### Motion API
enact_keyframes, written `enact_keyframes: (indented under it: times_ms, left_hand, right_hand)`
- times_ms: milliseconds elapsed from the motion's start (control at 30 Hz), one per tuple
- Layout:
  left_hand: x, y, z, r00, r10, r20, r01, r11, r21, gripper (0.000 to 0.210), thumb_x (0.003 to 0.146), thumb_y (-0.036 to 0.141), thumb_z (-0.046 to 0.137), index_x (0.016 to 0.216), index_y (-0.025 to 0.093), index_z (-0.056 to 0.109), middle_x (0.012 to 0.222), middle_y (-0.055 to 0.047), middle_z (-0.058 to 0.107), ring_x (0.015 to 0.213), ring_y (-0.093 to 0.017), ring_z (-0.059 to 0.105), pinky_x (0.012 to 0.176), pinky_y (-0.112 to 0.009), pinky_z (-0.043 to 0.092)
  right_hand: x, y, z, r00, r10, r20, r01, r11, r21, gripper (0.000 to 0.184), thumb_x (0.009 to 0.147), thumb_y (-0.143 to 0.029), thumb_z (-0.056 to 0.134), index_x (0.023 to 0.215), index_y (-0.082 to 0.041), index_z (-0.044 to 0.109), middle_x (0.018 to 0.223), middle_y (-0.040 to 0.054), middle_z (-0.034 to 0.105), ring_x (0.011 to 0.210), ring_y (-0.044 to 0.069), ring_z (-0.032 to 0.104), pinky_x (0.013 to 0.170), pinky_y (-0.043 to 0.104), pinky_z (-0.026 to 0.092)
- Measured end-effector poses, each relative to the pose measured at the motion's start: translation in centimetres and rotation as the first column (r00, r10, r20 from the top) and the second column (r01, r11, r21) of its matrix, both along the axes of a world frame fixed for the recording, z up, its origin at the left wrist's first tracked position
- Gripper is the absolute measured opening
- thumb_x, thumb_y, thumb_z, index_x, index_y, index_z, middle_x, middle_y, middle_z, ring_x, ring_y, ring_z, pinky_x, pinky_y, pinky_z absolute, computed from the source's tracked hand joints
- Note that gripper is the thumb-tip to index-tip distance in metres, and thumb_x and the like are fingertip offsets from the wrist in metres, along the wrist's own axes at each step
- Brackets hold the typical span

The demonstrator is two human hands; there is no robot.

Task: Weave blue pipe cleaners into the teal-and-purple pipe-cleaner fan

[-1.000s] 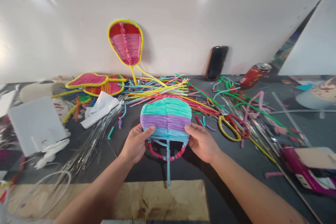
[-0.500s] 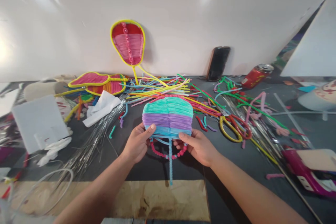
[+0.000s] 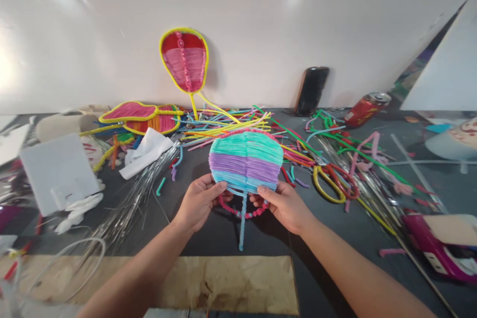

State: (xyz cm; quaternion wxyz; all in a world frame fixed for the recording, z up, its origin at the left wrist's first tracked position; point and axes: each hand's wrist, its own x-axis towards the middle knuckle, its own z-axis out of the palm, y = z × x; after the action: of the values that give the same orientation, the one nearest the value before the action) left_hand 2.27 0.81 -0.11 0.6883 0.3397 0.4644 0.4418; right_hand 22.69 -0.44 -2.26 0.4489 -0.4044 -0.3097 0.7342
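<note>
Between my two hands I hold a fan-shaped pipe-cleaner piece (image 3: 246, 161), banded in mint green, purple and light blue, above the dark table. A twisted light-blue stem (image 3: 243, 223) hangs from its middle, and a pink loop edging (image 3: 255, 212) shows below the bands. My left hand (image 3: 203, 201) pinches the lower left edge, thumb on the front. At the lower right edge, my right hand (image 3: 286, 204) grips likewise; the fingers behind are partly hidden.
Loose pipe cleaners (image 3: 227, 124) lie behind the piece, near a pink fan with yellow rim (image 3: 185, 62) against the wall. Scissors (image 3: 330, 184), a phone (image 3: 312, 90), a red can (image 3: 367, 108) and a magenta tool (image 3: 436, 248) are rightward. Wire stems (image 3: 130, 208) and white paper (image 3: 147, 153) lie left.
The banded piece has risen slightly and shifted right, tilting so its stem's lower end leans left. Both hands have kept their hold on it.
</note>
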Motion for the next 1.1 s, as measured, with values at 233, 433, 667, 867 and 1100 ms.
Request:
enact_keyframes:
  times_ms: [233, 433, 667, 867, 1100]
  left_hand:
    - [0.2, 0.1, -0.4, 1.0, 0.02, 0.0, -0.02, 1.0, -0.021, 0.028, 0.07, 0.032, 0.075, 0.089, 0.013, 0.067, 0.079, -0.007, 0.073, 0.07, -0.015, 0.067, 0.064, -0.024, 0.056]
    - [0.4, -0.1, -0.4, 0.999, 0.054, 0.002, -0.054, 0.998, -0.034, 0.029, 0.068, 0.032, 0.077, 0.088, 0.013, 0.067, 0.08, -0.006, 0.073, 0.067, -0.014, 0.066, 0.064, -0.023, 0.055]
    - [0.5, -0.1, -0.4, 0.998, 0.067, -0.001, -0.067, 0.997, -0.028, 0.029, 0.07, 0.033, 0.075, 0.089, 0.013, 0.067, 0.079, -0.006, 0.072, 0.067, -0.013, 0.065, 0.065, -0.024, 0.055]
    - [0.8, -0.3, -0.4, 0.997, 0.055, -0.048, -0.056, 0.998, -0.025, 0.032, 0.067, 0.037, 0.077, 0.086, 0.013, 0.067, 0.077, -0.005, 0.072, 0.069, -0.015, 0.066, 0.066, -0.026, 0.055]
    - [0.9, -0.4, -0.7, 0.998, 0.007, -0.059, -0.008, 1.0, -0.013, 0.032, 0.068, 0.036, 0.076, 0.089, 0.014, 0.066, 0.085, -0.006, 0.072, 0.073, -0.016, 0.066, 0.07, -0.028, 0.056]
  right_hand:
    - [0.0, 0.1, -0.1, 1.0, 0.028, 0.003, -0.028, 1.0, 0.008, 0.024, 0.068, -0.033, 0.077, 0.084, -0.018, 0.069, 0.078, 0.0032, 0.07, 0.071, 0.015, 0.064, 0.068, 0.029, 0.05]
    - [-0.3, 0.0, 0.1, 1.0, 0.024, -0.016, -0.024, 0.999, 0.024, 0.027, 0.064, -0.029, 0.079, 0.085, -0.018, 0.066, 0.08, 0.0023, 0.069, 0.073, 0.015, 0.063, 0.072, 0.031, 0.049]
    - [0.4, 0.7, -0.2, 0.922, -0.257, 0.29, 0.163, 0.936, 0.311, 0.057, 0.075, -0.037, 0.069, 0.125, -0.028, 0.043, 0.123, 0.0084, 0.054, 0.108, 0.022, 0.055, 0.085, 0.04, 0.048]
    - [0.6, 0.0, 0.6, 0.449, -0.616, 0.647, -0.342, 0.55, 0.762, 0.019, 0.079, -0.033, 0.066, 0.097, -0.026, 0.065, 0.11, 0.0073, 0.059, 0.112, 0.027, 0.046, 0.097, 0.048, 0.038]
    - [-0.7, -0.4, 0.3, 0.317, -0.62, 0.718, -0.5, 0.533, 0.682, 0.009, 0.084, -0.023, 0.061, 0.079, -0.026, 0.067, 0.102, 0.0022, 0.066, 0.102, 0.024, 0.048, 0.09, 0.044, 0.034]
